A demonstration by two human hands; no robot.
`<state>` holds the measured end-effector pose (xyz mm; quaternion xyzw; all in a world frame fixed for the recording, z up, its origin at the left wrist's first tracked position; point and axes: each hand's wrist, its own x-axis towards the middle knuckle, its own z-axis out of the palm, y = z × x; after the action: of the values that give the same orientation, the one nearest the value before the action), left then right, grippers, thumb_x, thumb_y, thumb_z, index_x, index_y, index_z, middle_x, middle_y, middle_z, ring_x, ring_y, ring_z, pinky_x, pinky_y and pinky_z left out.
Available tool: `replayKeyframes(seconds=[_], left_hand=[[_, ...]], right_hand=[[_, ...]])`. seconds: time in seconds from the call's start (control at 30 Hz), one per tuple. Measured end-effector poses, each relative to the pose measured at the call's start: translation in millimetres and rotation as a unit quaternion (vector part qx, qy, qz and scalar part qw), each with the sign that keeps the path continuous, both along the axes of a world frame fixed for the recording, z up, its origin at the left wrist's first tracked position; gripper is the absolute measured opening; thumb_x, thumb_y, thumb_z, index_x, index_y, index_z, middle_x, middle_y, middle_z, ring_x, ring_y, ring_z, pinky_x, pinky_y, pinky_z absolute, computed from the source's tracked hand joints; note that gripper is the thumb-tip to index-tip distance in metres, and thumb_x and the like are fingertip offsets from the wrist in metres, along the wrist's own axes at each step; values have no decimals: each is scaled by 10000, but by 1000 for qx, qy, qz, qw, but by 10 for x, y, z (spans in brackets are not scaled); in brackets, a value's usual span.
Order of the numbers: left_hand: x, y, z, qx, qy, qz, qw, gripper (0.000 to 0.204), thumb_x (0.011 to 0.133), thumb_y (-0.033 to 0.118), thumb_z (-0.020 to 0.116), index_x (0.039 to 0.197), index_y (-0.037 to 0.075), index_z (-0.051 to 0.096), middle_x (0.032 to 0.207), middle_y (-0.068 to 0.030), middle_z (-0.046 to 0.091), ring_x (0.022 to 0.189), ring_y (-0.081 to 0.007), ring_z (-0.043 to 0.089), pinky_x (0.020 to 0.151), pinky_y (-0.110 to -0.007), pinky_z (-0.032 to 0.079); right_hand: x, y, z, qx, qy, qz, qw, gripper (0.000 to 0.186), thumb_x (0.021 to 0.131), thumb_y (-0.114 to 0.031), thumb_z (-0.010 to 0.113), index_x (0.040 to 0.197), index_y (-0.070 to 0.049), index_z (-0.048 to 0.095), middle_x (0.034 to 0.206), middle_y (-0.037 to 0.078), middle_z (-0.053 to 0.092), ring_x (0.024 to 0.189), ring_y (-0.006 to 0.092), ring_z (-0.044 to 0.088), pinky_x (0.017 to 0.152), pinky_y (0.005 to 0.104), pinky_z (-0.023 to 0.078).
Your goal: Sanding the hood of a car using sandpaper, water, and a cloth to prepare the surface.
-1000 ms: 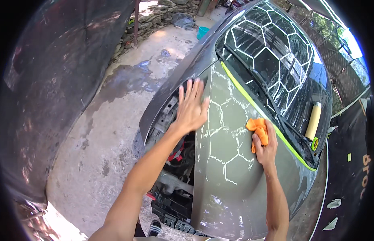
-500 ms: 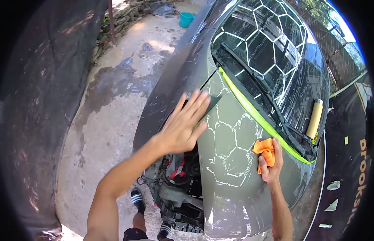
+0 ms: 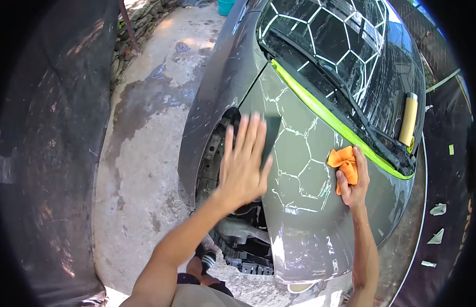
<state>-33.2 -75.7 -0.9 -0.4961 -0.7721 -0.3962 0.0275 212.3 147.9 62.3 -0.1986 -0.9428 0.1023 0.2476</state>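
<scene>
My left hand [image 3: 244, 163] lies flat with its fingers stretched out, over the edge of the grey-green hood [image 3: 294, 245] beside the dark opening. A dark, stiff-looking sheet [image 3: 271, 134] shows beneath and beside its fingers; its kind is not plain. My right hand [image 3: 356, 187] is closed round a crumpled orange cloth [image 3: 345, 166], resting on the hood near the windshield. Between the hands, the hood bears a pattern of whitish hexagon lines [image 3: 303, 176] with ragged, worn edges.
Bright yellow-green tape [image 3: 319, 115] runs along the hood's rear edge. Beyond it lie a wiper arm [image 3: 345, 92] and a tan tube [image 3: 409, 118] on the windshield. Left of the hood gapes an opening with exposed parts [image 3: 209, 163]. A teal bucket [image 3: 225, 7] stands far back.
My left hand has shifted slightly right across the hood, with the dark sheet moving along. My right hand keeps its hold on the orange cloth. The view has tilted downward.
</scene>
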Motion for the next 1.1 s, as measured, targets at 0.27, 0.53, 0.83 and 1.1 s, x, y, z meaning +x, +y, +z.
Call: replayKeyframes(seconds=[0.27,0.53,0.83,1.1], left_hand=[[323,40,25,-5,5,59,998,677,1003,296,484,1547,-72,322,1624,-255,311,1537,-430,209,1240,-593,126],[-12,371,-40,62,19,69,995,643,1019,291,468,1558,-31,327,1641,-226,301,1545,-418,205,1248,-582,119],[-462,265,-182,17,99,-22,995,652,1025,351,434,1547,-27,340,1631,-222,316,1534,-394,249,1258,-548,148],[-498,658,16,-57,131,-15,990,650,1049,368,392,1573,-6,306,1656,-209,276,1554,-383,198,1264,-536,125]], right_hand=[[-56,-40,-39,-2,10,5,1000,642,881,-160,689,1453,49,485,1455,247,542,1365,408,513,1151,442,376],[-35,-17,-13,20,25,23,999,643,896,-191,705,1455,43,488,1426,250,560,1315,392,552,1117,422,407],[-9,14,-17,2,31,14,999,639,872,-259,746,1416,2,536,1416,253,566,1323,428,531,1138,479,380],[33,75,-70,61,45,29,997,617,871,-222,747,1407,-1,536,1362,233,604,1248,413,589,1077,442,442]])
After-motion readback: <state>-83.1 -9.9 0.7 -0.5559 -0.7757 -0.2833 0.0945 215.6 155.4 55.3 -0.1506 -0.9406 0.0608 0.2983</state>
